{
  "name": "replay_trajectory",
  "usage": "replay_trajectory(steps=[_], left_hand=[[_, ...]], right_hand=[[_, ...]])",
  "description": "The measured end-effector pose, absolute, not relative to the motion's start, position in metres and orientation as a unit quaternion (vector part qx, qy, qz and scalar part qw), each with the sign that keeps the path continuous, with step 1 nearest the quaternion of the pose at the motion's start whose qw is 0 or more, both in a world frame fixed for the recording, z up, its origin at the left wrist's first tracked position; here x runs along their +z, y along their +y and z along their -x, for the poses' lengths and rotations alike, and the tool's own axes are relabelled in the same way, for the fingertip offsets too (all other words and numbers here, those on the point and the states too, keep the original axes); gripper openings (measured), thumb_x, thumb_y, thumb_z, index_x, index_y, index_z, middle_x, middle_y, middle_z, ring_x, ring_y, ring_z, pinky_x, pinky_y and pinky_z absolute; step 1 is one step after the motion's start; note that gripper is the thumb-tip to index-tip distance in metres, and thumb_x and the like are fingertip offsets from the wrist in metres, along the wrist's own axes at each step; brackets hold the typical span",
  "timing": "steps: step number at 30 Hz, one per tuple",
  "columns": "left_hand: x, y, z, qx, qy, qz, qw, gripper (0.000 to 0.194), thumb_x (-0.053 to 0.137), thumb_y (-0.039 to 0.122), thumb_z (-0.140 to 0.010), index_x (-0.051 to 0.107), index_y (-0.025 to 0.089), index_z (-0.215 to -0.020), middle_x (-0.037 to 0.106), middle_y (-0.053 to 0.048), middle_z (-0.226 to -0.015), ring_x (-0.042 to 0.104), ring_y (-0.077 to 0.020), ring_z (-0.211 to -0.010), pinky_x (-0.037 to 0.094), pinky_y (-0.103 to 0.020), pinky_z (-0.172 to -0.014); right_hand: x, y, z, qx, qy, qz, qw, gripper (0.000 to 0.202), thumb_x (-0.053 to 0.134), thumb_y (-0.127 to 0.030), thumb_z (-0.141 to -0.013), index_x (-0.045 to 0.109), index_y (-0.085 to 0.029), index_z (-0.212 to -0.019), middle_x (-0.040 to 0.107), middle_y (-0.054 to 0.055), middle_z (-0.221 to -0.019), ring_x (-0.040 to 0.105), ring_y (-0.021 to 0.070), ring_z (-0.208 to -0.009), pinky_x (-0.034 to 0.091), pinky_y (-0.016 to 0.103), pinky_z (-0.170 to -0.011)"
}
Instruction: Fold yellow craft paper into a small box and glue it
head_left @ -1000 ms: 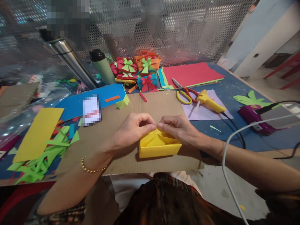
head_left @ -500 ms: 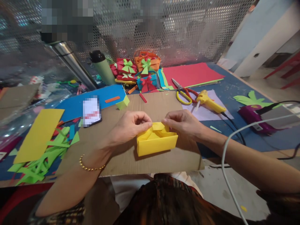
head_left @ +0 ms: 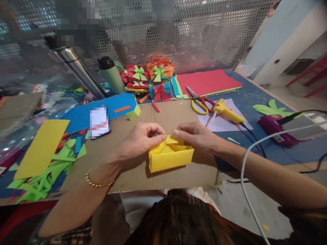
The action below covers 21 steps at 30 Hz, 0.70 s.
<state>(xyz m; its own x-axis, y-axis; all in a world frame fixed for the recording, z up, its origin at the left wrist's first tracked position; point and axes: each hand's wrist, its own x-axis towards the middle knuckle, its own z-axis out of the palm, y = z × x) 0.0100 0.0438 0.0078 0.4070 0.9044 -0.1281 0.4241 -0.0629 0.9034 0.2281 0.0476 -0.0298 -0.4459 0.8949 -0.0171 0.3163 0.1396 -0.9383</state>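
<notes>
A small folded yellow paper box (head_left: 171, 159), open at the top, rests on a brown cardboard sheet (head_left: 138, 177). My left hand (head_left: 146, 137) pinches the box's far left rim between thumb and fingers. At the far right rim, my right hand (head_left: 192, 135) grips the paper, its thumb lying over the folded flap. The near wall of the box faces me and no finger touches it. My fingertips behind the far wall are partly hidden.
Scissors (head_left: 200, 105) and a yellow glue gun (head_left: 227, 112) lie at the back right, near red paper (head_left: 208, 81). A phone (head_left: 99, 122), green paper scraps (head_left: 47, 173) and yellow paper (head_left: 43, 148) are on the left. A white cable (head_left: 242, 177) crosses my right forearm.
My right thumb has shifted slightly left across the far flap, which now shows less behind it. My left hand has kept its hold, and the box has barely moved.
</notes>
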Motion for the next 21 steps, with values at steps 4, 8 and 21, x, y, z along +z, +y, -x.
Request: replay_trajectory(steps=[4,8,21], left_hand=[[0.0037,0.0435,-0.0084,0.233,0.475,-0.701,0.478,0.018,0.068,0.033,-0.083,0.068,0.016,-0.079,0.062,0.002,-0.071,0.052,-0.0093,-0.064,0.038,-0.021,-0.056],[0.005,0.0419,-0.0096,0.214,0.477,-0.705,0.479,0.018,0.068,0.034,-0.084,0.068,0.016,-0.08,0.061,0.002,-0.071,0.051,-0.0093,-0.064,0.037,-0.021,-0.055],[0.0106,0.0444,-0.0084,0.248,0.5,-0.687,0.466,0.022,0.07,0.037,-0.079,0.069,0.015,-0.078,0.064,0.0,-0.07,0.054,-0.0106,-0.062,0.038,-0.021,-0.054]], right_hand=[[-0.0291,0.0479,-0.2255,0.496,-0.698,0.423,0.295,0.054,0.063,-0.071,-0.079,0.06,-0.018,-0.069,0.052,-0.002,-0.062,0.043,0.0104,-0.058,0.03,0.025,-0.052],[-0.0292,0.0486,-0.2274,0.464,-0.736,0.407,0.277,0.039,0.058,-0.053,-0.087,0.059,-0.018,-0.07,0.048,-0.004,-0.059,0.04,0.009,-0.056,0.028,0.024,-0.051],[-0.0272,0.0513,-0.2342,0.498,-0.687,0.437,0.297,0.06,0.058,-0.076,-0.082,0.058,-0.018,-0.066,0.056,0.0,-0.063,0.047,0.0114,-0.06,0.033,0.027,-0.055]])
